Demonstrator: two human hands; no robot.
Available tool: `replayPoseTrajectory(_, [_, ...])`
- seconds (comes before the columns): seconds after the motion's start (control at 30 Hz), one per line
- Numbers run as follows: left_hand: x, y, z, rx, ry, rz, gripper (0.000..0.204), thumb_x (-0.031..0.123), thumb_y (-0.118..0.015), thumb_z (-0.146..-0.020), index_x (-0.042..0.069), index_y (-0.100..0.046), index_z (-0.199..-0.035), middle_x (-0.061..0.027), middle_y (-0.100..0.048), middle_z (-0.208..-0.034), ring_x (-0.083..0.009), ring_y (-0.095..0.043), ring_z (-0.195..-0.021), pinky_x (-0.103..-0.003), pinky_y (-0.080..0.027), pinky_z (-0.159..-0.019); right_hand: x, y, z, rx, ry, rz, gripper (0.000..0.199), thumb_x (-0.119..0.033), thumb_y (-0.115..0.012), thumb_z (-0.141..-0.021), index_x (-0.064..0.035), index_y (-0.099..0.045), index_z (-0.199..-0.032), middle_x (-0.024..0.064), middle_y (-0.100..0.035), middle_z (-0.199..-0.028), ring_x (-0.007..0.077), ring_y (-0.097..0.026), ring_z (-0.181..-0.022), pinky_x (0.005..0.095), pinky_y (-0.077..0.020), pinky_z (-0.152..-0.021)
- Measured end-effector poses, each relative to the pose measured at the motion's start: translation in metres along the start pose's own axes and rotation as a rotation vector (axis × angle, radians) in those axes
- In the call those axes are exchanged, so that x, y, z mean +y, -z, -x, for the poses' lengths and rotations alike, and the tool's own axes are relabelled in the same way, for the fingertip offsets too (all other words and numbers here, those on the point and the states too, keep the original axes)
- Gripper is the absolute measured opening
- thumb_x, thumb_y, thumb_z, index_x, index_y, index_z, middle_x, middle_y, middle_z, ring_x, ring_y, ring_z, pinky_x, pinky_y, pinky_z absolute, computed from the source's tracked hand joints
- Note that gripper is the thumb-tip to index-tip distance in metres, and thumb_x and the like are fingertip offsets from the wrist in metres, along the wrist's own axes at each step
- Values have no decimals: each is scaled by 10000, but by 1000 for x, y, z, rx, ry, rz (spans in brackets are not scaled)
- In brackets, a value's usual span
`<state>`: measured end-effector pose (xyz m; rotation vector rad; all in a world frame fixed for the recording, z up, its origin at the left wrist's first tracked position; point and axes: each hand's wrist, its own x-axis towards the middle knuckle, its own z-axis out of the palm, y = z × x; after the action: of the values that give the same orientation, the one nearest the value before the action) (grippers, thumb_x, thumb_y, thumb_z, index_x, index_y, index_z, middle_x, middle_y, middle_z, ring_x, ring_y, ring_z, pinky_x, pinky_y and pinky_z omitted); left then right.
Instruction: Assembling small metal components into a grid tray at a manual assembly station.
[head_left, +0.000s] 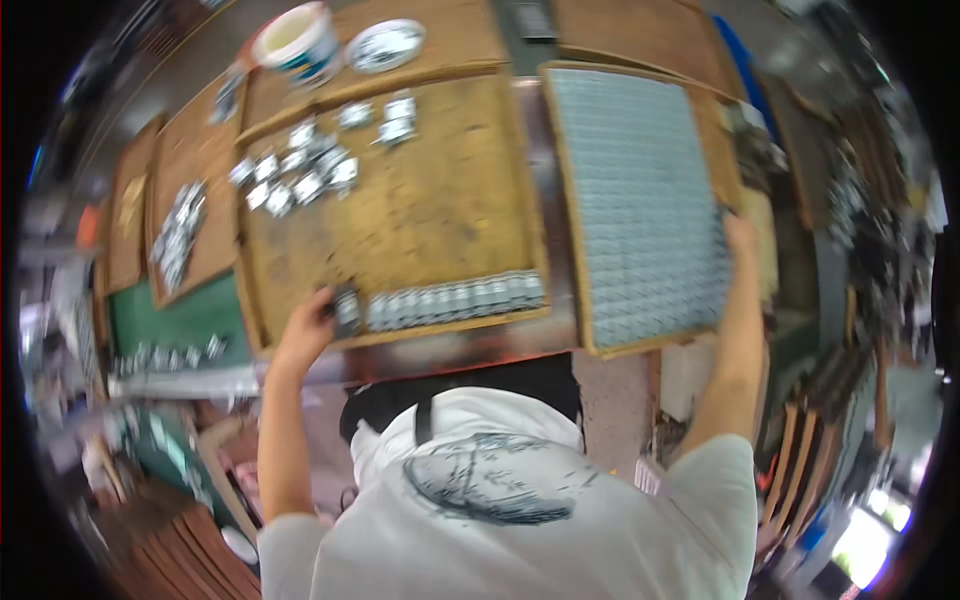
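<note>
The left tray (pixel 430 225) has a raised wooden rim on all sides, and its widest open stretch is the scuffed wood between the loose metal pieces (pixel 300 170), gathered toward the far left, and the row of metal pieces (pixel 455 300) set just inside the near rim. The left hand (pixel 308 325) reaches over the tray's near-left corner, so it has bare board beyond it but only a little room on the rim side. The right tray (pixel 712 130) is tighter: grey pieces (pixel 645 200) cover most of it, leaving a strip of wood along the far right. The right hand (pixel 740 240) is at its right edge, the forearm coming up along that side.

The dark metal piece (pixel 346 312) lies at the left hand's fingertips, just beyond the left end of the row. Its long axis runs away from the person, roughly square to the row, which stretches left to right beside the near rim (its right end slightly farther off).

The left fingers are bent toward that piece, but one cannot tell whether they are clamped on it. The right fingers are blurred, and whether they are together or apart cannot be told.
</note>
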<state>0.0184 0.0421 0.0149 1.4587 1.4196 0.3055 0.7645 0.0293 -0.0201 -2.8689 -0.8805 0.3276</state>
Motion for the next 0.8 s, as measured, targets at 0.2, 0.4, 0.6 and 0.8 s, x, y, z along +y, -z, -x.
replayPoseTrajectory(0.2, [33,-26,-15,-177,-68,124,525,-80,-531,-729,17,-573,-1243,-112,-602,-1078,-240,-558,-1047,-312,-427,-941,84,4,-32,-49,84,-599,488,-335,-665,-799,9,-657,-1145,164,-683,-1014,289,-626,-962,388,-476,-840])
replayPoseTrajectory(0.4, [49,11,-41,6,-184,-13,504,8,-626,-739,27,-559,-1238,-108,-551,-1179,-284,-540,-1085,-329,-453,-897,74,14,2,332,-63,-609,342,-192,-653,-854,28,-579,-1105,131,-639,-1054,252,-610,-915,369,-488,-788])
replayPoseTrajectory(0.6, [69,18,-104,575,-554,-885,451,-5,-614,-690,74,-571,-1132,-103,-551,-1138,-309,-506,-1107,-397,-449,-885,8,30,78,197,53,-1222,352,-131,-607,-924,-41,-559,-1261,66,-643,-979,180,-626,-855,297,-480,-656])
replayPoseTrajectory(0.8, [60,2,-118,633,-565,-917,458,61,-701,-645,87,-570,-1082,-79,-550,-1070,-280,-519,-1077,-415,-419,-911,-49,7,189,-246,201,-1563,278,-121,-650,-913,-23,-615,-1171,63,-656,-981,163,-633,-810,284,-492,-659])
